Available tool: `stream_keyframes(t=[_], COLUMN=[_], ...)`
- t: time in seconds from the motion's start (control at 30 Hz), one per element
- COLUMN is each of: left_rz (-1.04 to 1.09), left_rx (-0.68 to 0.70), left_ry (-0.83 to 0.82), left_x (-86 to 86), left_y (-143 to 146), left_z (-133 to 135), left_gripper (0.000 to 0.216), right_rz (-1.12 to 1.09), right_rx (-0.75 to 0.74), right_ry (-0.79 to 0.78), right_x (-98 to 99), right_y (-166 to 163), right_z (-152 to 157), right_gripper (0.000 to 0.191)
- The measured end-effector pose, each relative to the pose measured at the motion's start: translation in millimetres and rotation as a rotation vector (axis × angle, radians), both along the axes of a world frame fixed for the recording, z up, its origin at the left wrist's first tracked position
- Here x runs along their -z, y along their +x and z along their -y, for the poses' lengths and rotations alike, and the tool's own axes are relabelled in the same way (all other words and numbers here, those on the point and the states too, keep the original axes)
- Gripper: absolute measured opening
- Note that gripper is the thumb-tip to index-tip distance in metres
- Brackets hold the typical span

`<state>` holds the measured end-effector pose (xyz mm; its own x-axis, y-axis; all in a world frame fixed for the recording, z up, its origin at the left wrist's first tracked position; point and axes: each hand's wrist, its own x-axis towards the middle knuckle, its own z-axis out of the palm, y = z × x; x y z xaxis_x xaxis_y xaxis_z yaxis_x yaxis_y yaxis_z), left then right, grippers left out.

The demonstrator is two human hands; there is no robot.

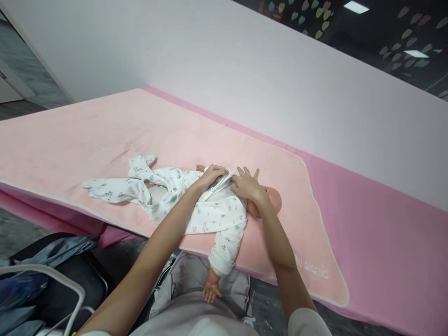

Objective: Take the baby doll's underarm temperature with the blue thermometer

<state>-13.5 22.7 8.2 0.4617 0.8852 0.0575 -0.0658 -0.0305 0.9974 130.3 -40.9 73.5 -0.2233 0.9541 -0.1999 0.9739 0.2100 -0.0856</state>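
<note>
A baby doll [275, 199] lies on the table with its head to the right, dressed in a white baby romper [217, 217] with small coloured prints. My left hand [212, 176] is closed on the romper's front edge at the chest, beside a small snap. Near the collar, my right hand [247, 183] pinches the cloth, its other fingers spread; it partly covers the doll's face. One doll hand [212, 287] hangs over the near table edge, and the other shows beyond my left hand. The romper's legs stretch left, with an opening showing white material inside.
A pale pink mat [105, 130] covers much of the table, over a darker pink cloth [378, 233]. A white wall [224, 60] runs along the far side. At lower left stands a black chair [80, 275] with fabric on it, near a white curved bar [66, 280].
</note>
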Motion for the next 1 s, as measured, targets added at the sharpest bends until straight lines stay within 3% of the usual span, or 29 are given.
stream_keyframes(t=[0.13,0.27,0.4,0.53,0.6,0.7,0.83,1.0], left_rz=[0.071,0.048,0.026,-0.084,-0.135,-0.099,0.136,0.306], left_rx=[0.057,0.127,0.236,0.572,0.653,0.547,0.337,0.297], left_ry=[-0.013,0.037,0.080,0.106,0.125,0.108,0.002,-0.033], left_x=[-4.0,-5.0,-5.1,-9.4,-10.9,-9.8,-4.8,-2.0], left_y=[0,0,-4,-9,-9,-8,-8,-13], left_z=[1,1,1,3,4,5,4,4], left_gripper=[0.020,0.025,0.023,0.024,0.025,0.026,0.036,0.044], right_rz=[0.138,0.202,0.125,-0.001,-0.092,-0.287,-0.459,-0.479], right_rx=[0.045,0.004,-0.062,-0.039,-0.008,0.047,0.022,-0.012], right_ry=[0.052,0.109,0.179,0.242,0.249,0.283,0.270,0.254], right_x=[16.5,12.9,-6.4,-35.5,-48.9,-62.6,-69.0,-67.5], right_y=[-7,0,18,50,66,79,72,55], right_z=[-9,-2,14,37,48,61,65,62], right_gripper=[0.036,0.037,0.034,0.034,0.032,0.031,0.029,0.029])
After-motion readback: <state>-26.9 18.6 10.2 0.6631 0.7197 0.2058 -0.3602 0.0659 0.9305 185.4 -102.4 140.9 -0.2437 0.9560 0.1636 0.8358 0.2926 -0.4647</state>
